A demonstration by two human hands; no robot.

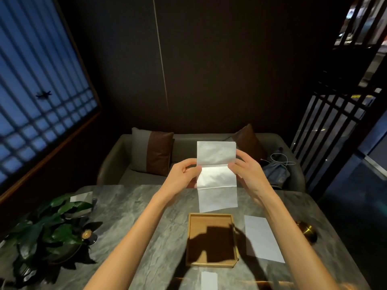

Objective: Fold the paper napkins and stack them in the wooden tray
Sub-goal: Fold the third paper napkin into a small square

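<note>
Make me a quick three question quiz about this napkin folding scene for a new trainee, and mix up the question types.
1. True or false: the wooden tray already holds folded napkins.
2. Which hands hold the raised napkin? A) left only B) right only C) both
3. Fill in: a flat napkin lies on the table to the ____ of the tray.

Key:
1. False; the tray looks empty.
2. C; the left hand and the right hand pinch its side edges in mid-air.
3. Right.
</note>
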